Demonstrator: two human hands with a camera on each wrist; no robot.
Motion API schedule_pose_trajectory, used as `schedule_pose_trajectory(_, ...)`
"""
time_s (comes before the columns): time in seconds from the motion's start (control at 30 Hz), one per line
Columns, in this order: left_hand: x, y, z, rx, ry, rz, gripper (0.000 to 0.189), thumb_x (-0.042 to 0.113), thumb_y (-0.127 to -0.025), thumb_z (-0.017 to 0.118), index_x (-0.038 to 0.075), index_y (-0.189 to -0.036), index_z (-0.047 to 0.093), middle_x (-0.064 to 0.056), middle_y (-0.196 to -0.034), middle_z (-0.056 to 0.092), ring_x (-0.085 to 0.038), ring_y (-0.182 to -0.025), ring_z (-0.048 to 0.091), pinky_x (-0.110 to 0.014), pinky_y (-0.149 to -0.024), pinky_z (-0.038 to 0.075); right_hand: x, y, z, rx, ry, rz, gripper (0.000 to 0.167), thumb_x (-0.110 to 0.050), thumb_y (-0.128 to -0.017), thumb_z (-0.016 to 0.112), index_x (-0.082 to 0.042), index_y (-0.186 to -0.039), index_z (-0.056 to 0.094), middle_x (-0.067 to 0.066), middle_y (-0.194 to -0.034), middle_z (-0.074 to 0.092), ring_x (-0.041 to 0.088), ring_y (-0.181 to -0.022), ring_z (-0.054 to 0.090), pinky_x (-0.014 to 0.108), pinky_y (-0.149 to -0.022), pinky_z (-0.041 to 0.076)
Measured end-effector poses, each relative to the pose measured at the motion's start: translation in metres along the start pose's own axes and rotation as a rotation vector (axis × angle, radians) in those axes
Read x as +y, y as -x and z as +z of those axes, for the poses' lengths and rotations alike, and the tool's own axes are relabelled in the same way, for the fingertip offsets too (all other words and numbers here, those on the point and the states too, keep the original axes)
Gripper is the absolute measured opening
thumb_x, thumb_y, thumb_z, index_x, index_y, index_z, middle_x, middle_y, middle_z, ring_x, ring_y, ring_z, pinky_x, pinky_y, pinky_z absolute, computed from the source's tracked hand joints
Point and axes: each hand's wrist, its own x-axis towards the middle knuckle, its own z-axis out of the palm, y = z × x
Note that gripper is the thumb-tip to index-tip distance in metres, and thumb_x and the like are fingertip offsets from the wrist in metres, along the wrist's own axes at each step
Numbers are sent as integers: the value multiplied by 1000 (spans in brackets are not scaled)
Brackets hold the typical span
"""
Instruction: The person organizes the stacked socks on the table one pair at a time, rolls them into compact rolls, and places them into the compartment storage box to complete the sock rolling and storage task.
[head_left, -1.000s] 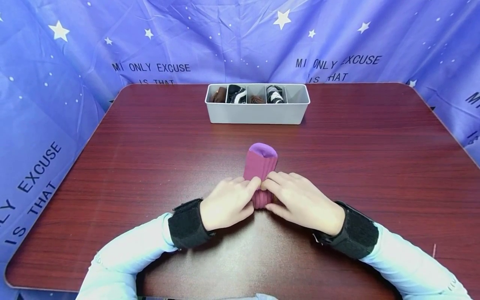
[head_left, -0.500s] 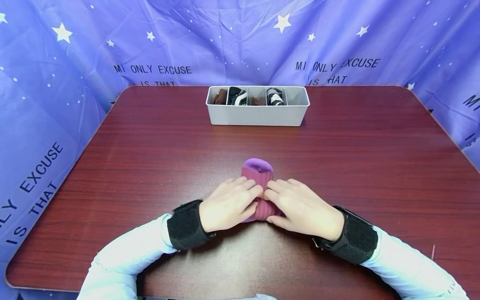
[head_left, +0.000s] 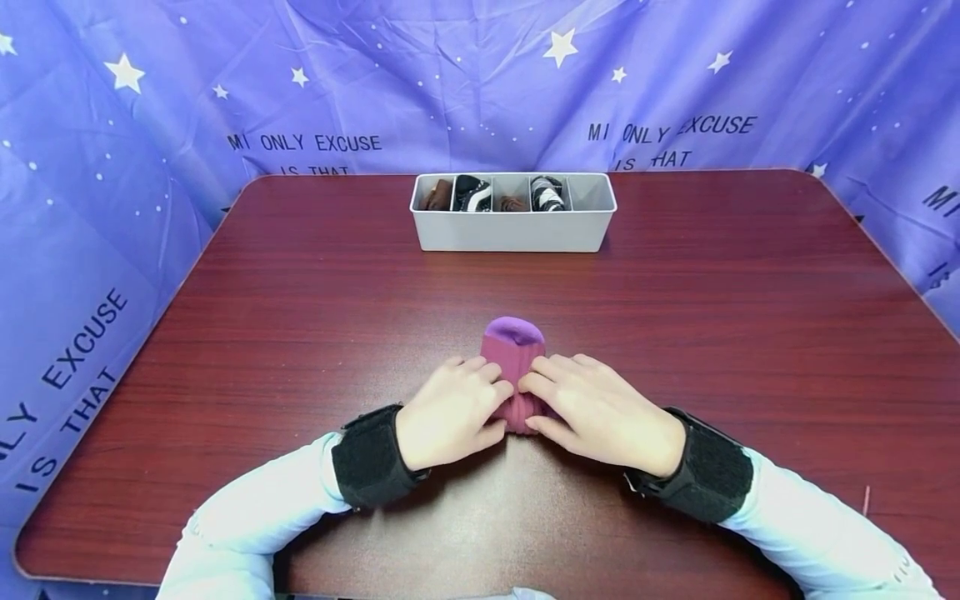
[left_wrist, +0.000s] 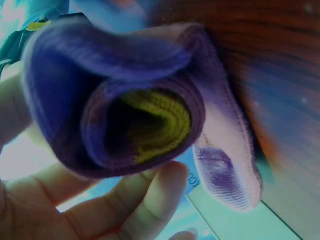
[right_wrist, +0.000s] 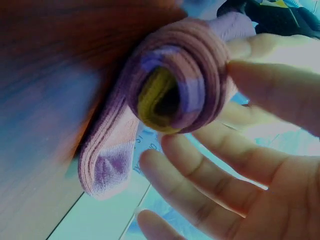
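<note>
A mauve sock with a purple end lies on the table, its near part rolled up between the two hands. Its flat end points away from the person. My left hand curls round the left side of the roll, and my right hand holds the right side, thumb on the near face and fingers over the top. In the left wrist view the spiral of the sock roll shows a yellow layer inside and a loose purple fold around it. The right wrist view shows the roll's other end wound more tightly.
Behind the sock, near the far edge of the dark red wooden table, stands a grey divided box. Brown and black-and-white rolled items sit in several of its compartments. A blue starry cloth hangs behind.
The sock has been drawn a little toward the person, and its far end is nearer than before. Both hands have shifted their fingers slightly on the roll. The box has stayed put.
</note>
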Motion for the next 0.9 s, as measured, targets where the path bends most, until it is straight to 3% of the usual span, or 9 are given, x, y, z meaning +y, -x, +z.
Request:
schedule_pose_trajectory(0.23, -3, -2, 0, -79, 173, 28, 14, 27, -77, 56, 15, -83, 57, 4, -68, 55, -12, -67, 52, -28, -56, 42, 0, 0, -1, -28, -49, -2, 37, -38, -61, 68, -19, -87, 51, -9, -78, 46, 7, -71, 43, 24, -63, 34)
schedule_pose_trajectory(0.33, -4, -3, 1, -108, 227, 10, 14, 24, -77, 57, 13, -82, 51, 3, -64, 52, -11, -64, 51, -28, -53, 42, 1, 1, -1, -15, -40, -15, 36, -36, -63, 68, -18, -91, 53, -8, -82, 49, 8, -74, 44, 25, -64, 36)
schedule_pose_trajectory(0.43, -5, -4, 1, -89, 240, -10, 17, 22, -74, 59, 13, -81, 46, 4, -64, 50, -11, -64, 50, -28, -54, 41, 1, 1, 0, 9, -34, -22, 35, -36, -67, 66, -17, -94, 55, -7, -85, 51, 9, -76, 46, 26, -65, 37)
schedule_pose_trajectory(0.53, -2, -4, 1, -11, 191, -19, 17, 22, -73, 60, 14, -82, 47, 5, -71, 51, -10, -68, 50, -27, -56, 40, 1, 1, 1, 16, -30, -21, 34, -34, -69, 65, -16, -96, 55, -7, -86, 52, 9, -75, 46, 26, -65, 37)
schedule_pose_trajectory(0.67, 5, -2, 0, 77, 72, -23, 24, 34, -74, 60, 16, -88, 53, 5, -82, 54, -11, -77, 51, -27, -60, 40, 2, 0, 3, 15, -1, -14, 25, -32, -72, 63, -15, -89, 54, -6, -81, 49, 10, -72, 45, 26, -64, 37)
schedule_pose_trajectory(0.8, 11, 1, 0, 74, -23, -10, 44, 47, -64, 66, 17, -94, 54, 3, -90, 54, -15, -84, 51, -29, -65, 40, 4, -1, 6, 13, 33, -16, 19, -31, -75, 59, -14, -81, 52, -5, -75, 46, 11, -68, 44, 26, -62, 36)
schedule_pose_trajectory(0.9, 12, 3, -1, 62, -65, -15, 53, 50, -55, 70, 17, -93, 54, 1, -92, 53, -17, -86, 49, -30, -67, 38, 7, -2, 7, 34, 46, -21, 20, -31, -78, 57, -13, -84, 54, -4, -74, 47, 12, -66, 45, 26, -61, 37)
